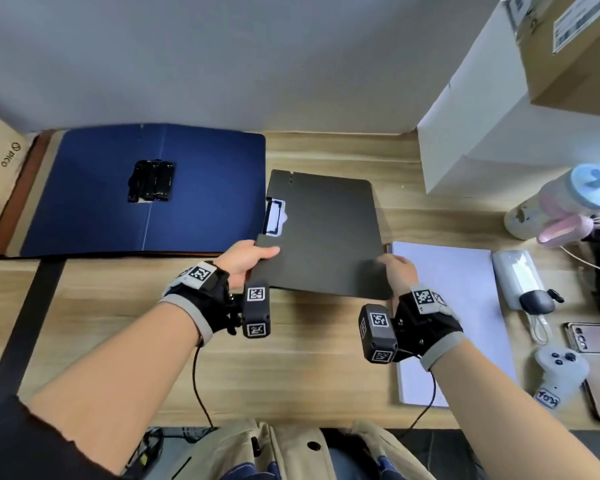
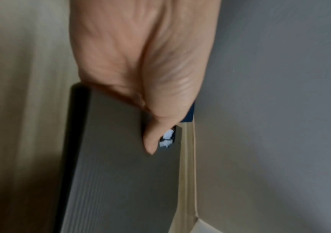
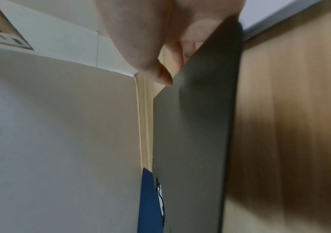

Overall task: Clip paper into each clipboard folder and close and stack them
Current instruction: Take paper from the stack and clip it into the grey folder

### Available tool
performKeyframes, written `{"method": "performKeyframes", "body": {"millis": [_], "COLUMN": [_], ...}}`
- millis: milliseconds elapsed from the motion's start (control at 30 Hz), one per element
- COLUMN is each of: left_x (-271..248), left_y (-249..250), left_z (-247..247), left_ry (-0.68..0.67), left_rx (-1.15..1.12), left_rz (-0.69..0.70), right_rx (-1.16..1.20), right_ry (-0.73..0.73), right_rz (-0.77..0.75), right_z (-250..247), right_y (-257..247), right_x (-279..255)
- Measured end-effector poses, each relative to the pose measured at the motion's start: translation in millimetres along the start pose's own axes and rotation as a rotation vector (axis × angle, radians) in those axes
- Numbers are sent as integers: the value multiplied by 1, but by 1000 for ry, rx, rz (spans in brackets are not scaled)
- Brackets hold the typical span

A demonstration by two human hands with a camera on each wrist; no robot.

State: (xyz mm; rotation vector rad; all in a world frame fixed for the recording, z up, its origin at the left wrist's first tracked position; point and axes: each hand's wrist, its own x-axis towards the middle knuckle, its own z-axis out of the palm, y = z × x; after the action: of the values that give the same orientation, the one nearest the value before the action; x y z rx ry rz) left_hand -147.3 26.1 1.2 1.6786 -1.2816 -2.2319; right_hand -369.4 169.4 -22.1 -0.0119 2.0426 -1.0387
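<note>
A closed black clipboard folder (image 1: 326, 237) is held above the wooden desk (image 1: 291, 368) between both hands. My left hand (image 1: 248, 258) grips its near left corner, thumb on top, next to the clip cut-out where white paper shows (image 1: 275, 213). My right hand (image 1: 397, 268) grips the near right corner. The left wrist view has the thumb on the black cover (image 2: 120, 165); in the right wrist view the thumb touches the cover (image 3: 196, 126). An open blue folder (image 1: 146, 188) with a black clip (image 1: 151, 180) lies at the left. A stack of white paper (image 1: 454, 317) lies at the right.
A white box (image 1: 492, 126) and a cardboard box (image 1: 575, 50) stand at the back right. A pastel bottle (image 1: 561, 202), a power bank (image 1: 516, 278), a phone (image 1: 589, 337) and a grey controller (image 1: 558, 372) crowd the right edge. A wall (image 1: 222, 57) runs behind the desk.
</note>
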Motion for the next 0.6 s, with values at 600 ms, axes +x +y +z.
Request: {"method": "performKeyframes", "body": {"millis": [600], "left_x": [61], "left_y": [43], "left_z": [22], "left_ry": [162], "left_rx": [11], "left_rz": [-98], "right_rx": [52], "right_ry": [-27], "right_rz": [-22], "right_z": [34], "right_y": [-51], "right_x": [50]}}
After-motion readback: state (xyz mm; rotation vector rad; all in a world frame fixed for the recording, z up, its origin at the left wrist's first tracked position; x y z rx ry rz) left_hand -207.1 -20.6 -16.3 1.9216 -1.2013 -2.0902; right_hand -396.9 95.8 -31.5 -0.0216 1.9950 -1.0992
